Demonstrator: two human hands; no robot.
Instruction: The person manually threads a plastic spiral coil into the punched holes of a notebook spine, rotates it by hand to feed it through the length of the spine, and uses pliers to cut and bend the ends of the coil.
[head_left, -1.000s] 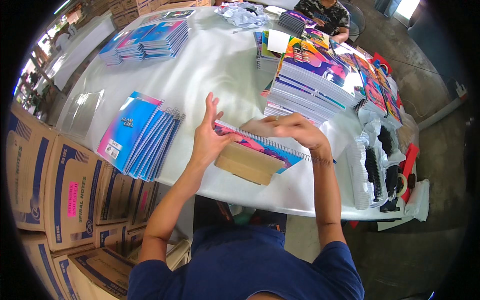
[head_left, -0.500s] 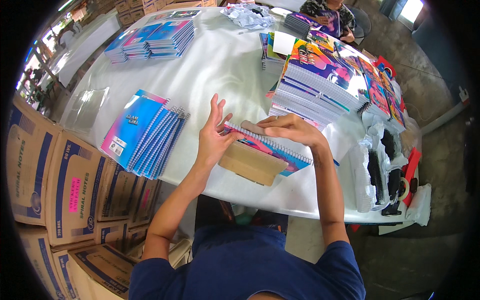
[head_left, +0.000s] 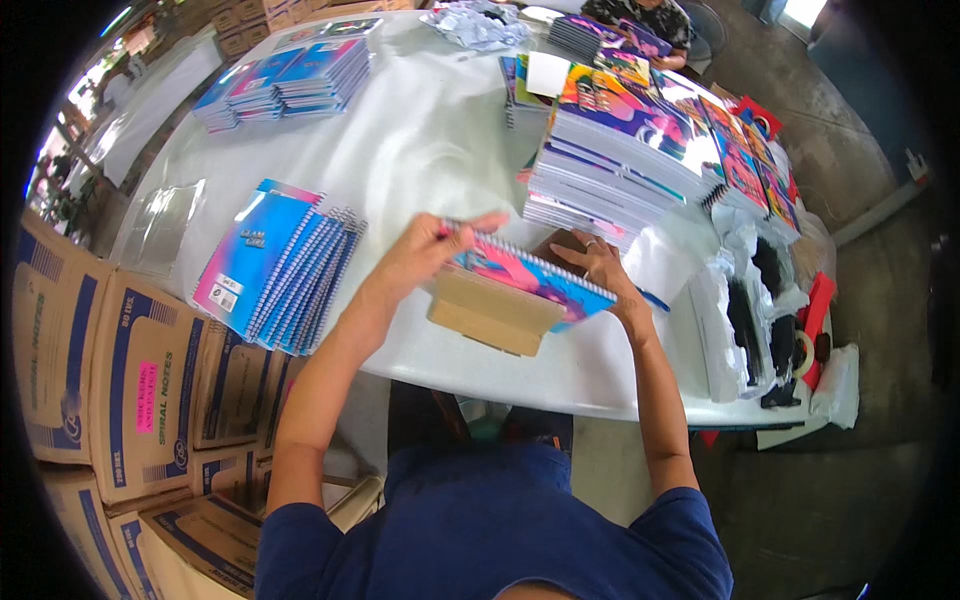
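A spiral notebook (head_left: 530, 272) with a pink and blue cover stands tilted, spine up, against a tan cardboard piece (head_left: 490, 312) on the table. My left hand (head_left: 428, 248) is closed on the left end of its spine, index finger stretched along the coil. Behind the notebook's right half, my right hand (head_left: 603, 275) grips a dark brown piece (head_left: 560, 245) with its fingers partly spread; the notebook hides some of it. Left of my hands lies a fanned stack of blue and pink spiral notebooks (head_left: 265, 260).
Notebook stacks stand at the far left (head_left: 320, 75) and right (head_left: 620, 150). Black coils (head_left: 745, 330) lie in white wrapping at the right edge, near tape rolls. A pen (head_left: 655, 300) lies beside my right wrist. Cartons (head_left: 145, 390) rise at left. A person (head_left: 650, 25) sits across.
My right hand has come down off the spine to behind the notebook, with the brown piece. My left fingers, raised before, have closed on the spine. The whole view has shifted slightly.
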